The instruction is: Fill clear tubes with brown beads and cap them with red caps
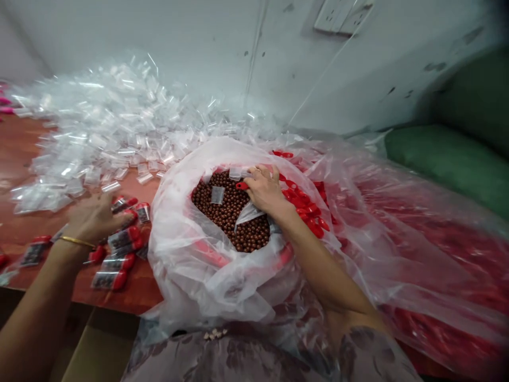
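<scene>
Pinching a red piece [241,185], the right hand [263,190] is at one o'clock over the brown beads [250,234] inside the white plastic bag [170,212]. At the bag's nine o'clock, the left hand [89,216] is beside red-capped containers [123,239]; whether it grips one cannot be determined.

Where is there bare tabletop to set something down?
The glossy reddish table shows bare left of the heaped clear plastic containers, and in front, between the red-capped filled containers and the white translucent plastic bag. Crowded: around the left hand, behind and right of the bag.
</scene>
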{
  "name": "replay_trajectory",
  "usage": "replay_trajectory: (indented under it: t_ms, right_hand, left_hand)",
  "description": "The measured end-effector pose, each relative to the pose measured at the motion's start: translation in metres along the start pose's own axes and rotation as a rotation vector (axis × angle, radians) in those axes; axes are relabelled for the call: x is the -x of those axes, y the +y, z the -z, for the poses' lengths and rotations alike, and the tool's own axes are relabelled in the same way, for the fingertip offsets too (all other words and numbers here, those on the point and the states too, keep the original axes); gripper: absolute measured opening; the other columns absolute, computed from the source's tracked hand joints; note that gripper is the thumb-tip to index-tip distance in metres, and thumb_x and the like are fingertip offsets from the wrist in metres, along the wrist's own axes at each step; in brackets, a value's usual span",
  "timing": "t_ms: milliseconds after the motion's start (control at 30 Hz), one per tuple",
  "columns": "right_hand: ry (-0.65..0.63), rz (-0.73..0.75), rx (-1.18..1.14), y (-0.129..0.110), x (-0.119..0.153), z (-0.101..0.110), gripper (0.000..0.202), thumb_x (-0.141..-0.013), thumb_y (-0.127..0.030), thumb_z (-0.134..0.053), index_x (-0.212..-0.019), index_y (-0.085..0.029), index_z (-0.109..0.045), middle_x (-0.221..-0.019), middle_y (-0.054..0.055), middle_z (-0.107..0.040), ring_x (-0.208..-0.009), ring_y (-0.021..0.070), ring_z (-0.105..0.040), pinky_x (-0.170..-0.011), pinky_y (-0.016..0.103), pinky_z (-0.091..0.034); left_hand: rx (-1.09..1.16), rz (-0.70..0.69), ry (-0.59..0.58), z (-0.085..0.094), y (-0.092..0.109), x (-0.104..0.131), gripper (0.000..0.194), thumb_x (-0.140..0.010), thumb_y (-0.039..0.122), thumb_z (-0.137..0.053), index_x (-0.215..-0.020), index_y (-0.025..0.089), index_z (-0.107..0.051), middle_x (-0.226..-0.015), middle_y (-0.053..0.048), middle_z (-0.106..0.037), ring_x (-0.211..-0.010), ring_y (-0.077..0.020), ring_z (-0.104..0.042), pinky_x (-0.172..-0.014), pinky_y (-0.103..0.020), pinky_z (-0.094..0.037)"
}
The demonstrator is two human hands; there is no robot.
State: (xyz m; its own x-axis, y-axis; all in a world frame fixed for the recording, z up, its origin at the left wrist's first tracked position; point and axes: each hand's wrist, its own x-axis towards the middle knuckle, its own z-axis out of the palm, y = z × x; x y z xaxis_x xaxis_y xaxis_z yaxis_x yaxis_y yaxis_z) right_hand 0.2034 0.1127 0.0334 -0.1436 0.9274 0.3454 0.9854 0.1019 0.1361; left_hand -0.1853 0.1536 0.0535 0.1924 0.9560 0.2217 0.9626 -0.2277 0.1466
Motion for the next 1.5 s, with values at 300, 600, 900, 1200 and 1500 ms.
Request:
replay_trajectory:
  t_ms: [300, 600, 900, 1200, 1500]
  right_hand:
    - [0.181, -0.264, -0.554, -0.016, 0.039, -0.002, 0.035, -0.092, -0.035, -0.042, -0.114, -0.015, -0.061, -0.098, 0.012, -0.070, -0.084, 0.0249, -0.064, -0.075, 0.035, -0.048]
    - [0.242, -0.180, -0.779, -0.009, 0.053, -0.015, 0.034, -0.090, -0.036, -0.047, -0.115, -0.016, -0.061, -0.105, 0.011, -0.070, -0.092, 0.0230, -0.066, -0.082, 0.035, -0.051]
    - [0.270, -0.144, -0.837, -0.007, 0.053, -0.014, 0.031, -0.091, -0.034, -0.049, -0.115, -0.019, -0.062, -0.106, 0.007, -0.071, -0.093, 0.0212, -0.067, -0.083, 0.034, -0.052]
    - [0.327, -0.193, -0.894, -0.006, 0.053, -0.012, 0.033, -0.091, -0.037, -0.049, -0.113, -0.017, -0.063, -0.100, 0.008, -0.071, -0.086, 0.0198, -0.066, -0.078, 0.033, -0.053]
    - [0.316, -0.307, -1.027, -0.005, 0.052, -0.013, 0.040, -0.093, -0.046, -0.042, -0.115, -0.019, -0.063, -0.076, 0.002, -0.061, -0.066, 0.0149, -0.054, -0.067, 0.030, -0.047]
  left_hand:
    - [0.236, -0.400, -0.172, -0.015, 0.141, -0.015, 0.037, -0.085, 0.048, -0.050, -0.082, 0.016, -0.069, -0.085, -0.012, -0.069, -0.081, -0.0246, -0.064, -0.073, -0.033, -0.045]
    - [0.264, -0.250, -0.451, -0.059, 0.206, -0.061, 0.035, -0.083, 0.044, -0.052, -0.080, 0.014, -0.070, -0.085, -0.010, -0.072, -0.079, -0.0194, -0.066, -0.069, -0.024, -0.047]
    - [0.159, -0.142, -0.853, -0.047, 0.194, -0.068, 0.034, -0.081, 0.032, -0.052, -0.053, 0.013, -0.058, -0.049, -0.006, -0.059, -0.039, -0.0161, -0.052, -0.048, -0.028, -0.045]
    - [0.611, -0.208, -0.470, -0.089, 0.213, -0.067, 0.016, -0.078, 0.028, -0.061, -0.083, 0.013, -0.062, -0.079, -0.005, -0.065, -0.074, -0.0164, -0.061, -0.068, -0.026, -0.046]
    - [1.674, -0.191, -0.812, -0.077, 0.190, -0.035, 0.051, -0.059, 0.039, -0.084, -0.094, 0.014, -0.056, -0.090, -0.003, -0.065, -0.080, -0.0133, -0.063, -0.080, -0.031, -0.049]
